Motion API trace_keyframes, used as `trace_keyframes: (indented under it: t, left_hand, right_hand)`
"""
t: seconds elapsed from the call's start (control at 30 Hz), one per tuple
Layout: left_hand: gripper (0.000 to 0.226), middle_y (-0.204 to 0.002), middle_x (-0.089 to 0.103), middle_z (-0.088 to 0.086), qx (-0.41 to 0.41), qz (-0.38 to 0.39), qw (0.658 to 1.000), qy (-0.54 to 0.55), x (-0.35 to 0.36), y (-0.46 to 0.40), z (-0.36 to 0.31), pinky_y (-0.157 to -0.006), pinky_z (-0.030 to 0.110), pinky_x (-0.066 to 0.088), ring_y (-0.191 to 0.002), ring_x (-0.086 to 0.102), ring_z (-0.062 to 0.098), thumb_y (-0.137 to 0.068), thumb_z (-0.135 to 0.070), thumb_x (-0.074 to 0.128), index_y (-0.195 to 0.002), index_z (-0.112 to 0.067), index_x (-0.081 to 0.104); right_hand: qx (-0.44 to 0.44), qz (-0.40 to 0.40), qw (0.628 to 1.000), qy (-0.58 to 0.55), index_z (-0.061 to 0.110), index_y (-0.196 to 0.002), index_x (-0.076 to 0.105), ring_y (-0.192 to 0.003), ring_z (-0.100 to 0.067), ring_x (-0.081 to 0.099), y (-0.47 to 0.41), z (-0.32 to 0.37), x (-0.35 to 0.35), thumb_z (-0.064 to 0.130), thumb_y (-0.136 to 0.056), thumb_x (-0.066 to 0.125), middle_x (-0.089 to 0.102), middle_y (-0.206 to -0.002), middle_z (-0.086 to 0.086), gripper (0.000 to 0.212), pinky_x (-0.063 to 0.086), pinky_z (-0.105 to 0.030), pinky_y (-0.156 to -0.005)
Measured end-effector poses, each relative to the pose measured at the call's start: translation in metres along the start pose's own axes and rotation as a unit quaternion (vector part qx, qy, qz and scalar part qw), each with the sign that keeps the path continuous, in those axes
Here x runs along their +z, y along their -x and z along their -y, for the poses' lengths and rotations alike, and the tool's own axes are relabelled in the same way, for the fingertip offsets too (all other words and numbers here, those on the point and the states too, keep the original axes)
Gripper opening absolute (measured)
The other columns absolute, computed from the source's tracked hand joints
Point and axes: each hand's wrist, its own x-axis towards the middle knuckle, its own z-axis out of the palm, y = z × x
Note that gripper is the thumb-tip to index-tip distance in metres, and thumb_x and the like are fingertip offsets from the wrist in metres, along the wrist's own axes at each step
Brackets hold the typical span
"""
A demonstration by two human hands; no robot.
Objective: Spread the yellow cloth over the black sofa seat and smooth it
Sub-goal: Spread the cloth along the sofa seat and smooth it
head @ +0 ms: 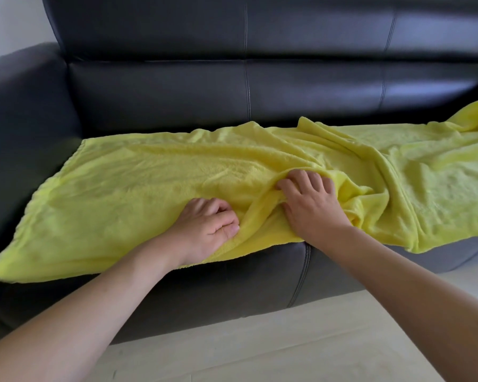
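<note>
**Mia:** What is closest to us?

**Ben:** The pale floor [260, 340], and two bare arms reaching over it. Then comes the front edge of the black leather sofa seat [260, 274].

**Mia:** What are the hands doing?

**Ben:** The left hand [207, 227] has its fingers curled in, pressing on the soft, fluffy yellow cloth [127, 188]. I think it is bunching up a bit of it. The right hand [309, 202] has its fingers spread out wide, pushing against a thick fold that stands up between the two hands.

**Mia:** Where is the cloth?

**Ben:** It lies along the seat. The left part looks flat and nice already. Its near edge hangs a little over the front.

**Mia:** So is the job done?

**Ben:** Not yet, I think. The middle has that big fold, and the right part is all wrinkly. Far back on the right, the cloth is bumped up against the shiny black sofa back [287, 86]. That side needs pulling and smoothing.
</note>
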Motion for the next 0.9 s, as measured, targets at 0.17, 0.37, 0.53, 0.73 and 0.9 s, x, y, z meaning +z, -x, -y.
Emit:
trace_keyframes:
  t: [0.17,0.37,0.53,0.73,0.9]
  left_hand:
    - [0.048,-0.119,0.033,-0.020,-0.010,0.014,0.999,0.047,-0.003,0.000,-0.001,-0.097,0.018,0.006,-0.102,0.015,-0.001,-0.086,-0.052,0.021,-0.107,-0.031,0.058]
    - [0.027,-0.122,0.027,-0.021,-0.014,0.062,0.998,0.011,-0.004,-0.001,0.000,-0.101,0.021,0.004,-0.111,0.013,0.003,-0.083,-0.052,0.029,-0.100,-0.039,0.045]
    - [0.007,-0.124,0.030,-0.017,-0.029,0.056,0.998,0.015,-0.004,-0.002,-0.001,-0.107,0.026,0.005,-0.119,0.017,0.007,-0.097,-0.044,0.042,-0.098,-0.036,0.043]
    - [0.033,-0.119,0.030,-0.018,-0.040,0.057,0.998,-0.010,-0.004,-0.001,-0.004,-0.106,0.024,0.008,-0.121,0.020,0.010,-0.079,-0.060,0.025,-0.097,-0.038,0.041]
    - [0.052,-0.120,0.028,-0.020,-0.030,0.052,0.998,0.007,-0.004,0.003,-0.004,-0.103,0.025,0.009,-0.116,0.015,0.005,-0.069,-0.080,0.016,-0.096,-0.042,0.040]
  right_hand:
    - [-0.088,-0.035,0.992,0.088,0.012,-0.106,0.060,-0.097,-0.031,0.057,-0.017,-0.013,0.000,0.009,-0.087,0.052,0.060,-0.103,-0.006,0.021,0.037,-0.039,-0.088]
    - [-0.126,0.068,0.986,0.084,0.016,-0.105,0.063,-0.092,-0.026,0.058,-0.028,-0.016,-0.001,0.014,-0.085,0.048,0.061,-0.100,-0.002,0.025,0.046,-0.038,-0.084]
    - [-0.117,0.084,0.988,0.061,0.018,-0.101,0.065,-0.089,-0.026,0.059,-0.035,-0.015,-0.007,0.008,-0.081,0.062,0.062,-0.094,0.001,0.022,0.044,-0.038,-0.086]
    - [-0.207,0.040,0.976,0.044,0.013,-0.085,0.063,-0.072,-0.026,0.058,-0.013,-0.047,-0.037,0.010,-0.085,0.054,0.058,-0.075,-0.001,0.009,0.049,-0.038,-0.077]
    - [-0.251,0.124,0.953,0.121,0.013,-0.070,0.055,-0.062,-0.026,0.051,0.015,-0.060,-0.058,0.025,-0.084,0.040,0.051,-0.066,-0.002,0.023,0.049,-0.038,-0.067]
